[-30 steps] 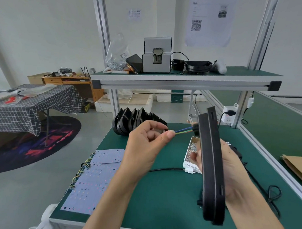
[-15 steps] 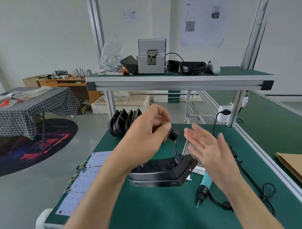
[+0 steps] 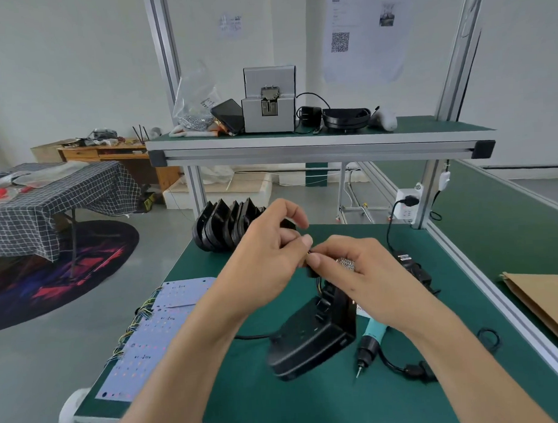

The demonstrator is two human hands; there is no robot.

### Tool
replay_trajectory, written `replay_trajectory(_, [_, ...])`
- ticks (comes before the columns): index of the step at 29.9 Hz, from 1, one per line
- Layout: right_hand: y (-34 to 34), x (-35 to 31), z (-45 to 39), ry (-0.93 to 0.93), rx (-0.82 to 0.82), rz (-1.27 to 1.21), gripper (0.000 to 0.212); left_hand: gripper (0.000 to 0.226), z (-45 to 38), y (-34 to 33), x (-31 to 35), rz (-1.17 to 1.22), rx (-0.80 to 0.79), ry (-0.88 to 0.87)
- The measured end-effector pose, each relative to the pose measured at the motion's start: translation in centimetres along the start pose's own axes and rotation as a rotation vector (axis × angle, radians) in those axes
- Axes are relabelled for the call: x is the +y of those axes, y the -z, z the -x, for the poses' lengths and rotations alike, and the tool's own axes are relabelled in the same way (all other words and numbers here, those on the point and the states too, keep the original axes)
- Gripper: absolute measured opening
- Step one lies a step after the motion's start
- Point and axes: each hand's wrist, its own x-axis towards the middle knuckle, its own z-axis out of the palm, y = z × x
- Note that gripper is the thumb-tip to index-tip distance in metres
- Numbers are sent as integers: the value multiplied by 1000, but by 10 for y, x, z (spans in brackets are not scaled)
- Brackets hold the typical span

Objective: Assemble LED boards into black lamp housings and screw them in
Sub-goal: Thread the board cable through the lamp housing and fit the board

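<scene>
A black lamp housing hangs tilted just above the green bench, dangling from its coloured wires. My left hand and my right hand meet above it, both pinching a small black part at the top of the wires. LED boards with coloured leads lie flat at the bench's left edge. A row of black housings stands at the back left. A teal electric screwdriver lies right of the hanging housing.
A box of screws is mostly hidden behind my right hand. A power adapter and black cables run along the right side. Brown cardboard lies on the neighbouring bench. The overhead shelf carries a screw feeder.
The housing went from upright in my right hand to hanging from its wires. My right hand let it go, swung over and now pinches the wire end beside my left hand.
</scene>
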Motion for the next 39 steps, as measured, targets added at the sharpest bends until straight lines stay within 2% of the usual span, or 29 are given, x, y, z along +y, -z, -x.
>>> replay_trajectory(5, [7, 5, -1, -21, -70, 47, 10, 18, -6, -2, -3, 147, 37, 67])
replay_trajectory(8, [7, 6, 1, -119, -102, 11, 31, 19, -9, -2, -2, 178, 43, 79])
replay_trajectory(11, [4, 12, 6, -140, -134, -60, 12, 18, -8, -1, 1, 191, 52, 65])
replay_trajectory(15, [7, 16, 16, -131, -239, -32, 20, 17, -6, -8, 2, 165, 41, 31])
replay_trajectory(23, [16, 17, 13, -219, -300, 207, 20, 17, -6, -16, 5, 164, 48, 34])
replay_trajectory(28, [15, 29, 17, -189, -373, 127, 15, 14, -1, -18, 1, 177, 47, 43])
replay_trajectory(30, [13, 38, 22, -129, -320, 7, 27, 15, 0, -17, 0, 195, 80, 46])
replay_trajectory(34, [-3, 61, 40, 47, -8, -324, 55, 19, -2, -7, 7, 268, 116, 30])
replay_trajectory(36, [-15, 67, 46, 43, 37, -526, 69, 18, -2, -7, 10, 365, 130, 30])
replay_trajectory(39, [-35, 65, 42, 13, 76, -692, 86, 21, -1, -10, 14, 579, 188, 43])
